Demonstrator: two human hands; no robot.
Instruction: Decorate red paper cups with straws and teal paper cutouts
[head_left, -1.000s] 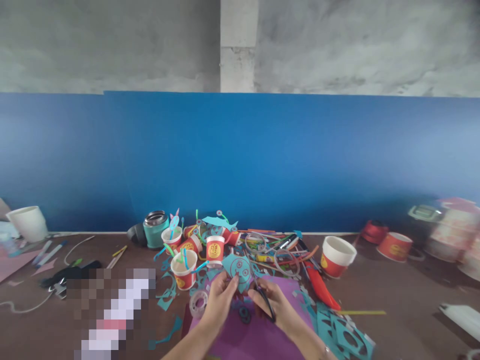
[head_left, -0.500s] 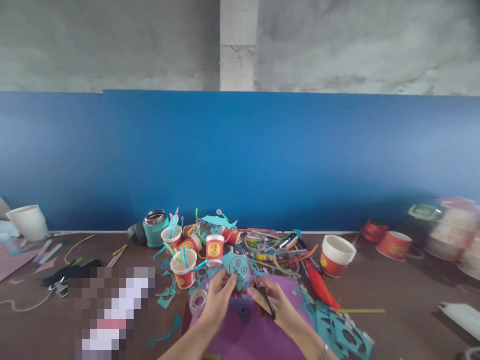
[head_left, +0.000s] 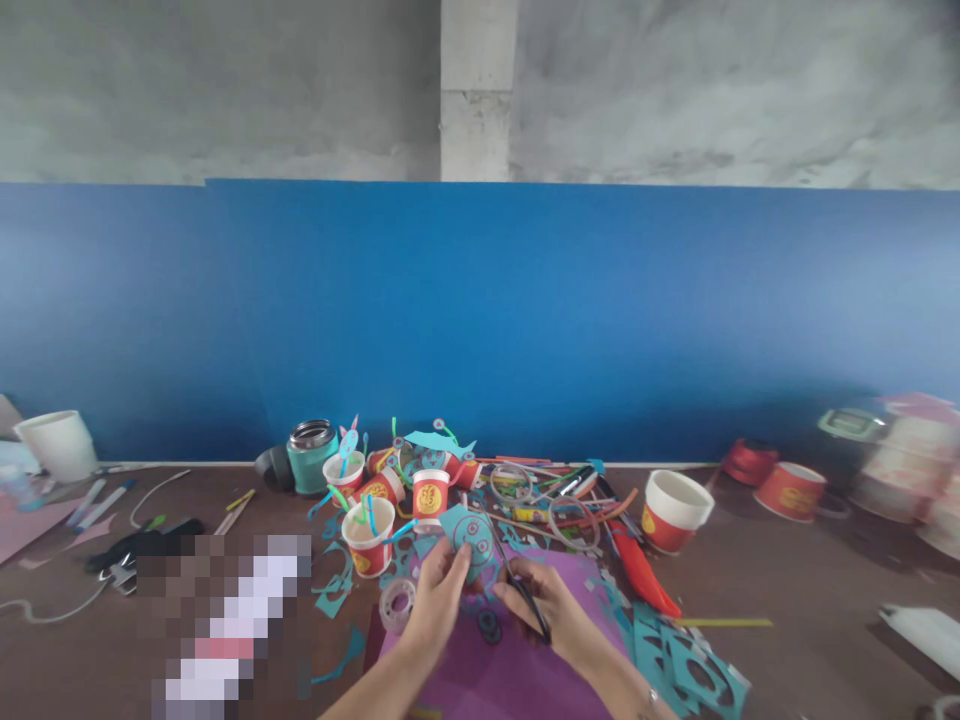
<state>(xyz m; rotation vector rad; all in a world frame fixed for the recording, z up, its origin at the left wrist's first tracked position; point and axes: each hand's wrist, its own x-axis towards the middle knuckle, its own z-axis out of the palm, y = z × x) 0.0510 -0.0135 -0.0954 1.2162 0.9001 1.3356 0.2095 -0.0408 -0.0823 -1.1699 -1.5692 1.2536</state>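
Pinched between the thumb and fingers of my left hand (head_left: 442,588) is a piece of blue paper (head_left: 471,536) with a round face drawn on it. My right hand (head_left: 546,604) grips a pair of scissors (head_left: 529,606) by the dark handles. Their blades point up and away from me, along the right edge of the paper. Purple paper (head_left: 495,680) lies on the table beneath both hands, with a small dark ring-shaped piece (head_left: 489,627) on it. A roll of clear tape (head_left: 397,604) rests beside my left wrist.
Red-and-white paper cups (head_left: 369,540) with straws and cutouts crowd the back, beside a teal thermos (head_left: 313,460). Markers and tubing lie behind my hands. Blue paper scraps (head_left: 686,660) and a red pouch-like item (head_left: 645,570) are at right, near a stacked cup (head_left: 675,512).
The blue paper has shifted slightly left and turned a little in my left hand. My right hand with the scissors has barely moved.
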